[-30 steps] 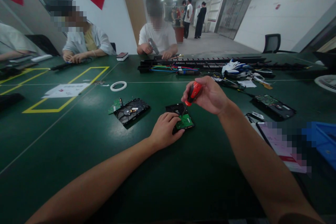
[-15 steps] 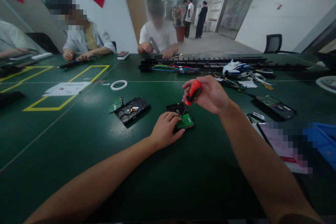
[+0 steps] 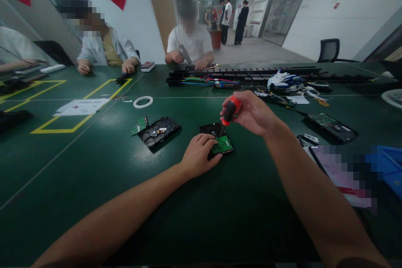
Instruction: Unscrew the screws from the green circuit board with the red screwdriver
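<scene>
R hand (image 3: 253,113) closed round red/black screwdriver (image 3: 231,110), tip down at green PCB (image 3: 223,144) of hard drive (image 3: 212,129) on table (image 3: 150,213). L hand (image 3: 199,157) partly curled, fingers on drive's L side, pressing or gripping: can't tell.

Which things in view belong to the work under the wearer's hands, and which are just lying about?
In the work:
left hand, resting on the black drive with the green board
right hand, holding the red-and-black screwdriver

Apparently just lying about:
white ring
printed sheet
blue-and-white glove
separate drive at left
separate drive at right
</scene>
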Available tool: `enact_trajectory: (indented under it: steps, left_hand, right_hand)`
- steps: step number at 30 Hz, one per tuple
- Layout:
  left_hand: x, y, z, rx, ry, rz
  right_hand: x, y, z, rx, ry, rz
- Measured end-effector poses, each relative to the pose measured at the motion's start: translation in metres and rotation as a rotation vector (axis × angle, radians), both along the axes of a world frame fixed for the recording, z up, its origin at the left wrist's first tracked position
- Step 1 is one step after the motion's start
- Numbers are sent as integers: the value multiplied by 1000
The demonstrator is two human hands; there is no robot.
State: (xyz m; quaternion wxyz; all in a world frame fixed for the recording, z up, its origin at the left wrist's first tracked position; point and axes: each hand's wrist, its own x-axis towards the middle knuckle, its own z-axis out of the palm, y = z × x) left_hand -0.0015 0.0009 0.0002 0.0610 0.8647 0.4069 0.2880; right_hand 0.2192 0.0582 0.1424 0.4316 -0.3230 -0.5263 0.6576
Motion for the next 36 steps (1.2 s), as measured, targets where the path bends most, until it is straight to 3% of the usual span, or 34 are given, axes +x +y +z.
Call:
enact_trajectory:
  steps: [7,36]
  left_hand:
    - [0,1,-1,8,2,-1]
    - [1,0,0,33,-22,-4]
  right_hand:
    - [-1,-1,1,-20,21,70]
    - [-4,4,-5,-1,81,54]
